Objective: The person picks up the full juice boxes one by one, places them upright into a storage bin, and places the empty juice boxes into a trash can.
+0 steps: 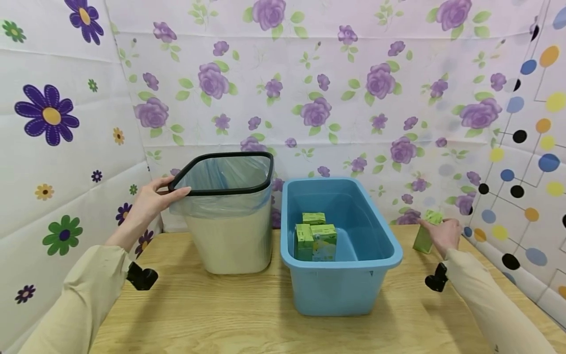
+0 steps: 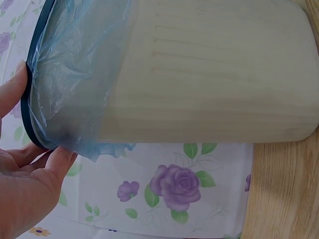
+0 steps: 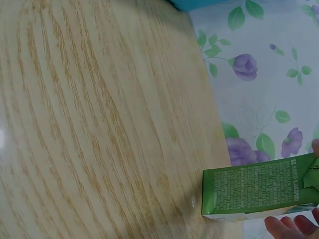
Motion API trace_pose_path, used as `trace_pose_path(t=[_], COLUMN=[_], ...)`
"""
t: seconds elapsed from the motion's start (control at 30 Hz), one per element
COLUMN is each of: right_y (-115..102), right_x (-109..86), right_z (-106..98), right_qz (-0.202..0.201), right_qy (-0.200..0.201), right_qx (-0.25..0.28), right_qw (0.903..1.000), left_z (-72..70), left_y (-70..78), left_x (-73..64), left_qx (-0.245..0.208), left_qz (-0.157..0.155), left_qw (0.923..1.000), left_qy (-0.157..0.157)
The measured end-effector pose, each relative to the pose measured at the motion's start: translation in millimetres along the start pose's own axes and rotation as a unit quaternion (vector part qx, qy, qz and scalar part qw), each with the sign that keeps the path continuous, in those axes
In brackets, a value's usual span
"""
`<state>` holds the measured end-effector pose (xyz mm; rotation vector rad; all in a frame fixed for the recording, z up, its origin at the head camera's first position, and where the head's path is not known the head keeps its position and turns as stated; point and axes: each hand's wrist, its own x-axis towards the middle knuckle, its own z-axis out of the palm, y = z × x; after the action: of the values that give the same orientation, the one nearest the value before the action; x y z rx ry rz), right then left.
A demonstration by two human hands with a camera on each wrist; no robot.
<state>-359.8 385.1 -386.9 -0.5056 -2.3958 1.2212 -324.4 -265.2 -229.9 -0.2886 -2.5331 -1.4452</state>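
Note:
My left hand grips the black rim of a cream trash bin at its left corner. Thumb and fingers straddle that corner in the left wrist view. A thin bluish plastic liner hangs over the bin's edge. At the far right of the table, my right hand holds a green drink carton by its upper part. Seen from the right wrist, small print covers one side of the carton, and the fingers are partly cut off at the frame edge.
A blue plastic tub stands between the bin and my right hand. Several green cartons sit inside it at the left. The wooden table meets flowered sheeting at the back, with more sheeting along both sides.

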Motion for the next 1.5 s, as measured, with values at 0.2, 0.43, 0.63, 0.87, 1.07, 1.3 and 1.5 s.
trace_pose_path(t=[0.2, 0.43, 0.63, 0.87, 1.07, 1.3, 1.5], right_y=[7.0, 11.2, 8.2, 4.8, 0.9, -15.4, -39.6], right_x=[1.1, 2.5, 1.3, -4.3, -8.2, -12.0, -14.3], right_z=[-2.5, -8.9, -16.1, -27.8, -41.7, -57.1, -70.7], right_qz=[-0.009, -0.025, -0.039, -0.078, -0.099, -0.115, -0.168], right_qy=[0.014, 0.024, 0.026, 0.032, -0.006, -0.036, -0.049], right_qx=[0.002, 0.002, 0.004, -0.024, -0.027, -0.011, -0.013], right_qw=[0.9999, 0.9994, 0.9989, 0.9961, 0.9947, 0.9927, 0.9845], left_z=[1.2, 0.6, -0.2, 0.2, -0.5, -0.3, -1.4], left_y=[0.8, 3.6, 3.8, 2.0, 1.7, 2.3, 1.0], left_x=[-0.1, -1.2, -0.3, -0.4, -0.2, 0.8, 1.5], left_qx=[0.003, 0.006, 0.012, 0.018, 0.033, 0.03, 0.026], left_qz=[0.009, 0.011, 0.005, 0.009, 0.002, -0.002, -0.003], left_qw=[0.9999, 0.9998, 0.9998, 0.9997, 0.9994, 0.9995, 0.9996], left_qy=[-0.008, -0.013, -0.016, -0.013, -0.013, -0.014, -0.012])
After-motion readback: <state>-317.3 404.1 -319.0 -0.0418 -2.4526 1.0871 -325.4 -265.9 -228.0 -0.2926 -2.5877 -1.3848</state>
